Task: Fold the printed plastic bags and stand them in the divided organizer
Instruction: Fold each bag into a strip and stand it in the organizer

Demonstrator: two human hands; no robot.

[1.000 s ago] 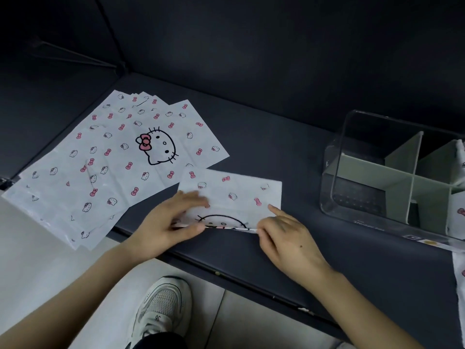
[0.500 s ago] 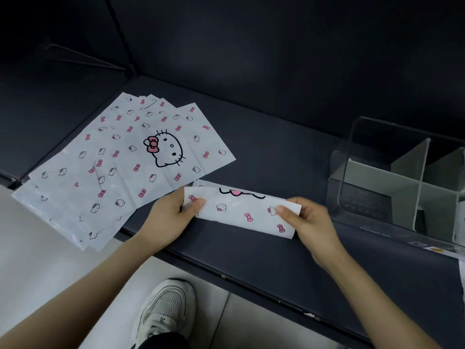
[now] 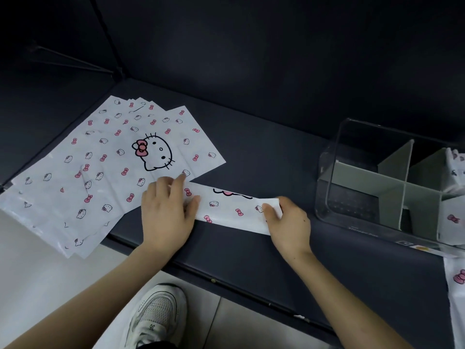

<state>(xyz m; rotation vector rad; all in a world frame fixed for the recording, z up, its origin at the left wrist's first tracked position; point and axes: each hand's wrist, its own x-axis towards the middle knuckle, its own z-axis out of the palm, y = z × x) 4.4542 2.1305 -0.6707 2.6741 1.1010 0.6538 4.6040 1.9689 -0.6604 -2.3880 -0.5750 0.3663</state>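
bench note, seen from beside the person.

folded bag (image 3: 234, 210): a long narrow strip lying on the dark table (image 3: 251, 152) near its front edge, between the two hands. part of the large cat-face print shows along its far edge. small bows and faces are scattered over the top.

left hand (image 3: 166, 215): back up, fingers fairly straight, laid flat over the strip's left end, with the thumb resting on the top face. it is pressing, not gripping.

right hand (image 3: 289, 222): thumb on top of the strip's right end, fingers curled round behind it. this is a pinch hold on the folded bag.

stack of flat bags (image 3: 113, 167): unfolded and fanned out to the left, with its near corner overhanging the table's front edge. the left fingertips reach its near right corner; contact cannot be judged.

organizer (image 3: 337, 177): clear-walled box with grey-green dividers, on the table to the right of the strip and apart from it. stored bags (image 3: 453, 172) stand upright in its right-hand compartments, partly cut off by the picture edge.

loose bag (image 3: 456, 285): at the far right, in front of the organizer.

shoe (image 3: 156, 316): white, on the pale floor below the table edge.
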